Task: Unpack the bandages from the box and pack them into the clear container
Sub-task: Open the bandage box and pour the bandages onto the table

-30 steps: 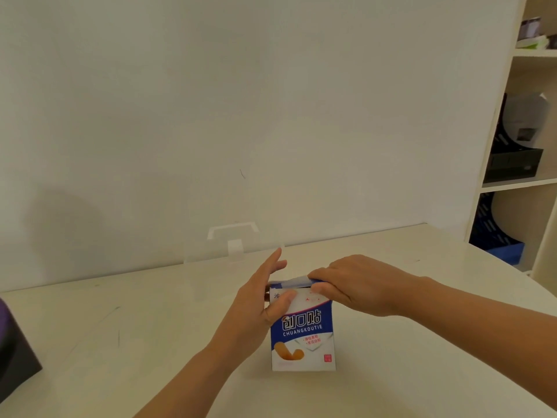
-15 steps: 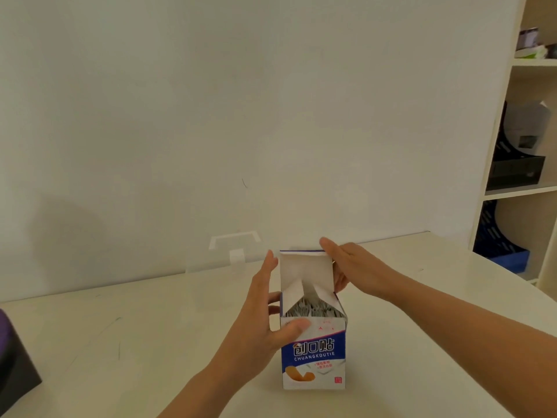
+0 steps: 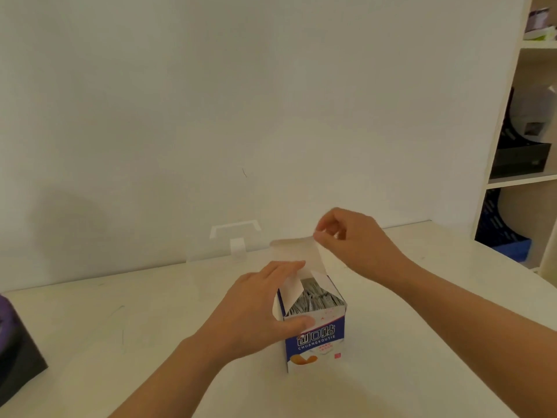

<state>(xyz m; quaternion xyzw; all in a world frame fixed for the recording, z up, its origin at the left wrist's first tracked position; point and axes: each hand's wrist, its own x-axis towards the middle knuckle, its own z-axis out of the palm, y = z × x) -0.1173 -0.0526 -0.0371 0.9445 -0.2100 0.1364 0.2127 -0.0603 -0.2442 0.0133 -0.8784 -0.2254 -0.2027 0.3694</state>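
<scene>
Pale wall and a white table (image 3: 126, 336) are filling most of the view. At the table's left edge a dark, purple-topped object (image 3: 16, 342) is sitting, too cut off to name. Toward the back edge, close to the wall, the clear container (image 3: 238, 247) is standing, nearly invisible apart from its white clip and handle; whether its lid is latched I cannot tell.

Near the middle of the table the left hand (image 3: 259, 312) is gripping the bandage box (image 3: 313, 339), with the thumb pressing on the printed front and the fingers reaching round behind the side flap. The box is standing upright, in front and to the right of the container and apart from it. Its top is gaping, and the wrapped bandages (image 3: 316, 297) are showing inside, packed tightly on edge. Above it the right hand (image 3: 355, 239) is pinching the far corner of the lid flap (image 3: 294, 251) and holding it up and back. Shelving (image 3: 524, 182) is standing at the right.

The risks are looking modest but real. The box is tall and narrow, so pulling harder on the flap could be tipping it or tearing the thin card if the left hand is loosening. The bandages are sitting tight and slippery-looking, so tilting the box to pour may be scattering them across the table, short of the container. That container is being easy to misjudge, since its walls are barely showing.
</scene>
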